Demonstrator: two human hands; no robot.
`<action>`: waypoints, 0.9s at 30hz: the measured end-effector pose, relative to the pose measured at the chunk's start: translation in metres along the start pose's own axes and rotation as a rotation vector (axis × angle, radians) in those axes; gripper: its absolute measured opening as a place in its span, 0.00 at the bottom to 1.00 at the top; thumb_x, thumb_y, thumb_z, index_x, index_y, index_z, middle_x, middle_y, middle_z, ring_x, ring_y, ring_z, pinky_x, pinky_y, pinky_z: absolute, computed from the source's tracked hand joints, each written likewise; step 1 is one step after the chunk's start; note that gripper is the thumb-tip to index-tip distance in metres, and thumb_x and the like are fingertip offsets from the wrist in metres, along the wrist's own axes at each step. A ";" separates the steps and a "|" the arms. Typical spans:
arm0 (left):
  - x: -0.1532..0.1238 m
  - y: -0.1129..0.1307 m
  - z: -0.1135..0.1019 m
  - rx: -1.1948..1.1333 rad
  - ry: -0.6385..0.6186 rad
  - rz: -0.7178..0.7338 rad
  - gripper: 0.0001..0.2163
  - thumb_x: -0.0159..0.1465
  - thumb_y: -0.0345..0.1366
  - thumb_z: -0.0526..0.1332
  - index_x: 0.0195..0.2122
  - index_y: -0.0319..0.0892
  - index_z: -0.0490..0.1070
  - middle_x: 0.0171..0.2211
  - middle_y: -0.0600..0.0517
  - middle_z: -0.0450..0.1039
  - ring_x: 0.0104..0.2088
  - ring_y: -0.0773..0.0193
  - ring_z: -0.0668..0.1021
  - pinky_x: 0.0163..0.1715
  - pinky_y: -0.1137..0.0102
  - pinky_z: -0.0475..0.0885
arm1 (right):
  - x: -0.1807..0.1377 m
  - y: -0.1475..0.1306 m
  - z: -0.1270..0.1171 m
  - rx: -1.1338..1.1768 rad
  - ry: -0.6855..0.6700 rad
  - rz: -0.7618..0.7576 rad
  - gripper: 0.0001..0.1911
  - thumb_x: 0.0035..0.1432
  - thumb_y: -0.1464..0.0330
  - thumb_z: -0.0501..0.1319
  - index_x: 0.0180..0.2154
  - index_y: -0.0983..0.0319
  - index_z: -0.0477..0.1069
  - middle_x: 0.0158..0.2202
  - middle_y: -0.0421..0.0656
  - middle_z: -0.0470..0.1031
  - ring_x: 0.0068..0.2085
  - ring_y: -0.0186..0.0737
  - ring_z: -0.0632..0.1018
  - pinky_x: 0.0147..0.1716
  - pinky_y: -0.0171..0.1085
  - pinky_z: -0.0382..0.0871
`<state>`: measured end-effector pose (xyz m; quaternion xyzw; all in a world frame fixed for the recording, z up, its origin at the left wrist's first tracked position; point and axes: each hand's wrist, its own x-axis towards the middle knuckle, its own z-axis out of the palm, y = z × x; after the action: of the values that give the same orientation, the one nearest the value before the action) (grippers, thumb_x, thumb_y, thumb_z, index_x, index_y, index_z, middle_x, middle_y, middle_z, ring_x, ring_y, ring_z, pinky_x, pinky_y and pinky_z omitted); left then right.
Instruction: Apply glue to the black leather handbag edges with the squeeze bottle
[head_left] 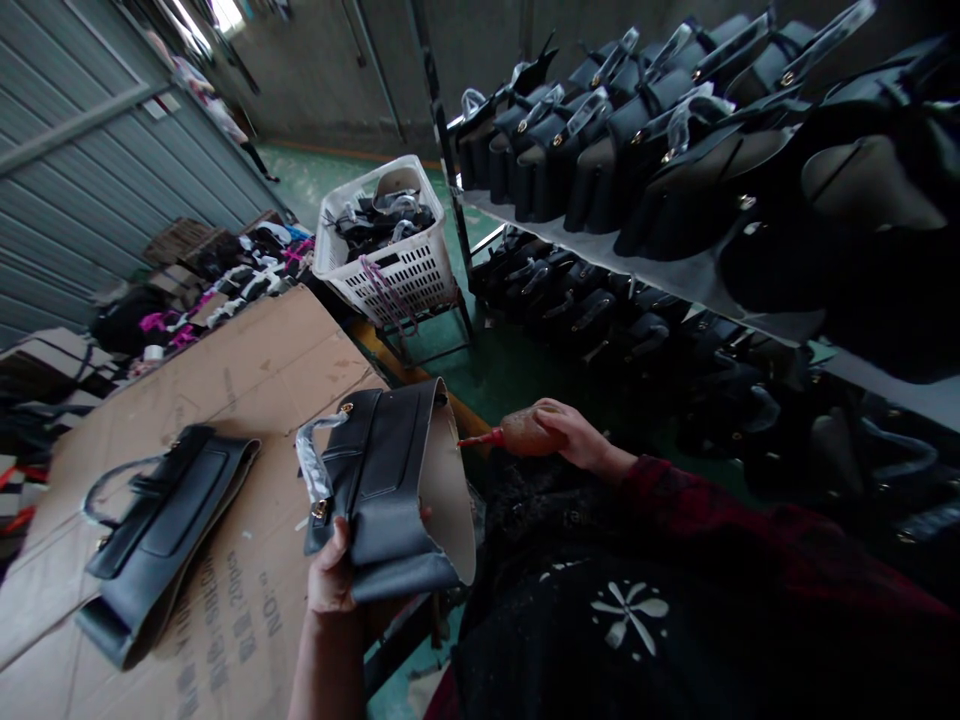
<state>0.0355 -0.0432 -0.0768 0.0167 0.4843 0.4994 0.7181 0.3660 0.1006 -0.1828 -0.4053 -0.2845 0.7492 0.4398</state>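
Note:
My left hand [332,572] grips a black handbag [390,470] by its lower side, thumb on the outside and the other fingers mostly hidden. The bag lies tilted with its unlined, beige open end toward me; its handle is wrapped in clear plastic. In my right hand [574,435] is a squeeze bottle [529,432], brownish with a red nozzle. The nozzle tip points left, at the edge of the bag's open end; I cannot tell whether it touches. A second black handbag [169,540] rests on the cardboard to the left.
Flattened cardboard [277,350] covers the table at left. Beyond it stands a white plastic basket [397,275] full of bag parts. Rows of black bags fill a rack [540,225] at right. Piled scraps [225,290] lie by the metal wall; a person [225,120] is far back.

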 end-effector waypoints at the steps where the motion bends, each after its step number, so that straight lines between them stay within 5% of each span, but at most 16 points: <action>1: 0.000 0.000 0.000 -0.001 0.006 -0.008 0.30 0.55 0.51 0.67 0.58 0.50 0.68 0.48 0.47 0.77 0.56 0.42 0.72 0.51 0.53 0.72 | 0.002 0.002 0.001 -0.001 0.008 0.007 0.21 0.41 0.57 0.72 0.32 0.63 0.70 0.29 0.41 0.72 0.30 0.36 0.72 0.28 0.34 0.63; 9: 0.001 0.001 -0.012 -0.030 -0.050 -0.048 0.26 0.58 0.47 0.65 0.58 0.54 0.67 0.50 0.50 0.76 0.56 0.46 0.72 0.54 0.55 0.69 | -0.004 0.009 -0.006 -0.047 -0.088 0.062 0.20 0.41 0.56 0.72 0.31 0.63 0.71 0.28 0.40 0.71 0.28 0.35 0.71 0.27 0.33 0.62; 16: 0.012 0.002 -0.016 0.007 -0.498 -0.007 0.22 0.65 0.50 0.54 0.57 0.47 0.70 0.56 0.47 0.71 0.62 0.44 0.64 0.59 0.53 0.62 | -0.018 0.010 -0.010 -0.083 -0.166 0.134 0.21 0.42 0.55 0.71 0.32 0.63 0.71 0.29 0.42 0.73 0.29 0.37 0.73 0.28 0.34 0.65; 21: 0.017 -0.003 -0.010 -0.033 -0.744 0.018 0.26 0.68 0.50 0.46 0.64 0.45 0.61 0.67 0.45 0.55 0.65 0.41 0.57 0.60 0.48 0.58 | -0.028 0.010 -0.007 -0.108 -0.178 0.159 0.24 0.40 0.54 0.72 0.32 0.64 0.71 0.28 0.41 0.73 0.29 0.37 0.73 0.26 0.33 0.64; 23: 0.016 -0.002 -0.008 -0.025 -0.710 0.040 0.27 0.68 0.50 0.47 0.65 0.46 0.58 0.67 0.45 0.52 0.64 0.38 0.59 0.58 0.44 0.61 | -0.032 0.011 -0.006 -0.131 -0.185 0.161 0.24 0.39 0.53 0.72 0.32 0.64 0.71 0.28 0.41 0.73 0.29 0.36 0.72 0.26 0.33 0.64; 27: 0.008 0.001 -0.003 0.080 -0.391 0.041 0.27 0.64 0.52 0.56 0.62 0.50 0.63 0.65 0.47 0.60 0.61 0.34 0.65 0.53 0.44 0.67 | -0.038 0.013 -0.005 -0.129 -0.198 0.183 0.24 0.39 0.53 0.72 0.32 0.64 0.71 0.28 0.42 0.73 0.29 0.37 0.73 0.27 0.34 0.64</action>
<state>0.0332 -0.0384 -0.0834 0.1517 0.3545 0.4815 0.7871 0.3756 0.0619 -0.1819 -0.3813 -0.3358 0.8026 0.3124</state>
